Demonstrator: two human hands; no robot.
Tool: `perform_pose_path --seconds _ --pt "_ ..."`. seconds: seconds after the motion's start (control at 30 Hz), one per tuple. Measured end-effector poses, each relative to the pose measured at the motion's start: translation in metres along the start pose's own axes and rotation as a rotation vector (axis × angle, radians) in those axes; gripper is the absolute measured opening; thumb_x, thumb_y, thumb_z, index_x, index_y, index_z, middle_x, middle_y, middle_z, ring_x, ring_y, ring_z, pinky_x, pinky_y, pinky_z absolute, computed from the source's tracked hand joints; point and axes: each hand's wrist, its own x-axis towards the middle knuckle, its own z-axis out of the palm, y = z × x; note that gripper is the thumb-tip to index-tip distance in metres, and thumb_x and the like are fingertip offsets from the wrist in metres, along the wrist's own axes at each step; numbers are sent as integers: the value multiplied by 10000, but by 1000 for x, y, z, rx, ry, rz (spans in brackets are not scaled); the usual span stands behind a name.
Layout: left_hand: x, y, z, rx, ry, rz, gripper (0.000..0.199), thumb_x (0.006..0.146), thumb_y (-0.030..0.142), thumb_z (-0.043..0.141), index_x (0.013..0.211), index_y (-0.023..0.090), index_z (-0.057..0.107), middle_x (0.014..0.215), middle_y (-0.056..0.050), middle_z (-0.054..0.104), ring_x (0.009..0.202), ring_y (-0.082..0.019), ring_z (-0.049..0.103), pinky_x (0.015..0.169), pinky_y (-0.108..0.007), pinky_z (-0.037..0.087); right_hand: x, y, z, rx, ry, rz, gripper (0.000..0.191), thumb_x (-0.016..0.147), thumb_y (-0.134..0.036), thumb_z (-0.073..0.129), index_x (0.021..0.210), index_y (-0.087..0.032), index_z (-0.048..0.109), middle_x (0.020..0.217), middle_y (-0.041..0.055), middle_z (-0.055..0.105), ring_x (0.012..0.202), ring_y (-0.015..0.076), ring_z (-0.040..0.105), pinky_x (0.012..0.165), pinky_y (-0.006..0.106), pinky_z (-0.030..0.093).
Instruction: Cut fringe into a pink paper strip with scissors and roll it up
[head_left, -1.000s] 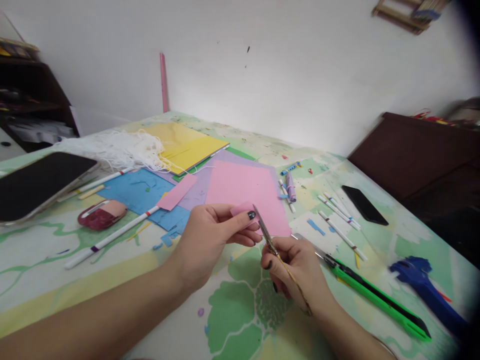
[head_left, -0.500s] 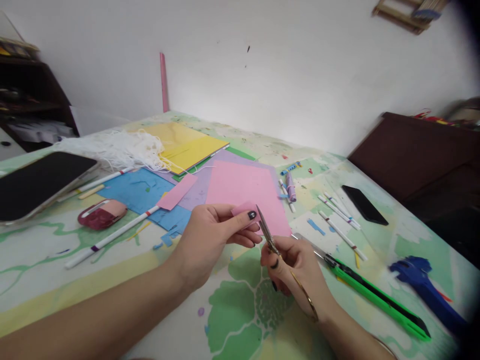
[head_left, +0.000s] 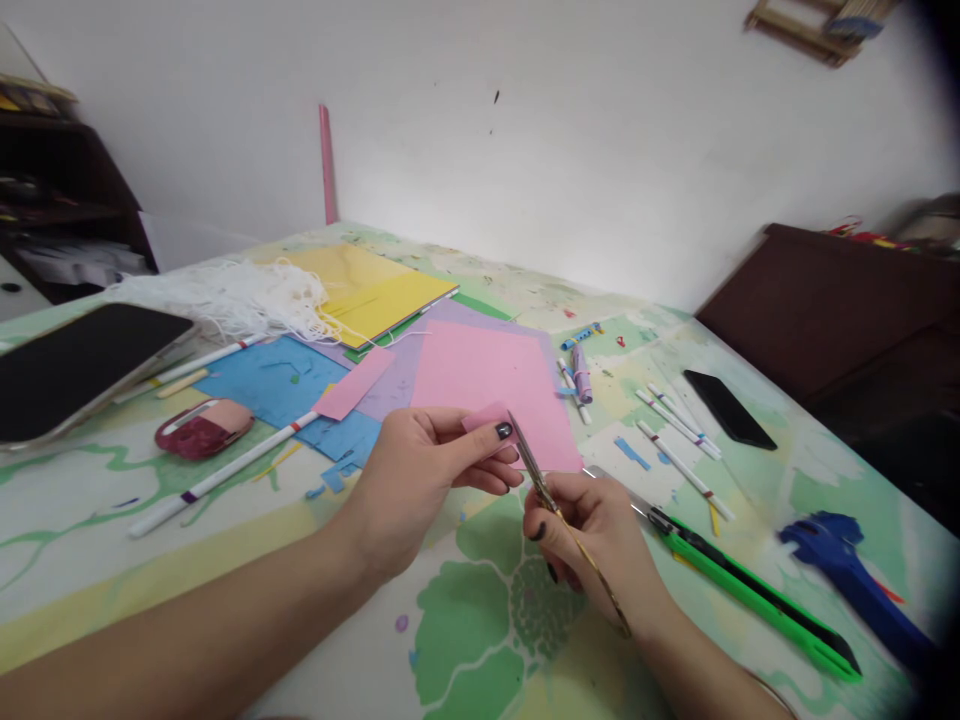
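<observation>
Pink paper piece [head_left: 486, 413]: sits pinched between thumb and fingertips of left hand [head_left: 416, 475], raised before a larger pink sheet [head_left: 487, 365]. Gold-handled scissors [head_left: 534, 470]: held in right hand [head_left: 600, 530], blades close together just beside the piece's edge. Outward, on green-patterned table covering [head_left: 352, 640]: purple sheet [head_left: 388, 392] under the pink, blue sheet [head_left: 259, 375] leftward, yellow sheet [head_left: 397, 300] and heaped white string [head_left: 225, 300] farther back, green cutter [head_left: 757, 592] rightward, blade out.

Dark nail polish [head_left: 503, 431] — bare forearms [head_left: 247, 600] — thin band [head_left: 771, 688] on the right
</observation>
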Motion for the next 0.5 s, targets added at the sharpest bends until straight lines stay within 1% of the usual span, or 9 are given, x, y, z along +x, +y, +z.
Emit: perform_pose_path --seconds 0.2,0.37,0.5 --pt "-1 -1 0 5 5 -1 155 720 256 706 667 111 707 637 -63 698 580 -123 641 568 -203 517 1 -2 2 -10 24 18 289 627 -324 723 505 -162 518 348 -76 391 305 46 314 318 177 223" --pt "0 -1 0 6 12 2 161 712 266 710 679 108 708 651 -69 700 596 -138 647 587 -228 527 3 -3 2 -17 34 37 335 596 -366 755 495 -164 507 332 -75 391 292 47 314 310 176 221" --pt "1 -2 0 -5 5 2 160 718 260 708 681 105 705 642 -65 696 592 -129 645 576 -211 523 3 -2 2 -25 38 35 347 598 -374 753 492 -169 495 325 -74 390 285 47 308 302 176 211"
